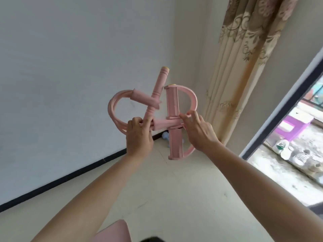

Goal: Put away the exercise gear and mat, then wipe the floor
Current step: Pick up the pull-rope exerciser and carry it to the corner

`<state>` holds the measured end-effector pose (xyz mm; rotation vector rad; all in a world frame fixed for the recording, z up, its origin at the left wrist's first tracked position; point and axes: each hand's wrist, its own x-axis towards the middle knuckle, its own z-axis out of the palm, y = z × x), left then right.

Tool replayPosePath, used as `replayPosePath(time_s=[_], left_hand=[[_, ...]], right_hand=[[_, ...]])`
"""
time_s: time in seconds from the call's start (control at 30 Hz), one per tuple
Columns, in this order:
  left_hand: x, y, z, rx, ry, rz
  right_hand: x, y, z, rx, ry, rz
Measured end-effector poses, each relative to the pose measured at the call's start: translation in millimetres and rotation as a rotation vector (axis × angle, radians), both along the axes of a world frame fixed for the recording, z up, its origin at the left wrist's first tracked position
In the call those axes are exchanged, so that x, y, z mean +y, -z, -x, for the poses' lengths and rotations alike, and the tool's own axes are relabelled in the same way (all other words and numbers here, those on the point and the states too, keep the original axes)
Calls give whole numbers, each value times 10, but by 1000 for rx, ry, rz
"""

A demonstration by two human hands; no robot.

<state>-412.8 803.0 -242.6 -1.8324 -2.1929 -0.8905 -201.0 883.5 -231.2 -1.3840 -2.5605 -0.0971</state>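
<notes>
Held up in mid-air: pink pedal puller [172, 119], pedal bar's long axis near vertical. Left hand [139, 137] clenched on the handle (tubes looping leftward); right hand [198, 131] pinching the strap, fingers [189, 114] part-spread, nearer the bar.

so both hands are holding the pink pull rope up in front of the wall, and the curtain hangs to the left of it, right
Not quite. The curtain hangs to the right of the pink pull rope, not the left, as the head view shows. The rest stands: the left hand and right hand both hold it up in front of the wall.
</notes>
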Motion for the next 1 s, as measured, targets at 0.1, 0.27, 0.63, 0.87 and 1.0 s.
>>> replayPosePath(time_s=[0.1,0.27,0.63,0.87,1.0], left_hand=[[558,23,263,-6,-62,6],[1622,440,692,-44,-111,50],[3811,1428,1411,-298,-146,335],[4669,2247,1388,-420,-291,451],[4989,3001,1186,-512,-439,532]], right_hand=[[680,44,316,-30,-59,16],[1893,417,812,-103,-109,61],[4199,1303,1639,-269,-88,254],[5176,2141,1751,-387,-175,398],[5630,3025,1758,-447,-255,483]])
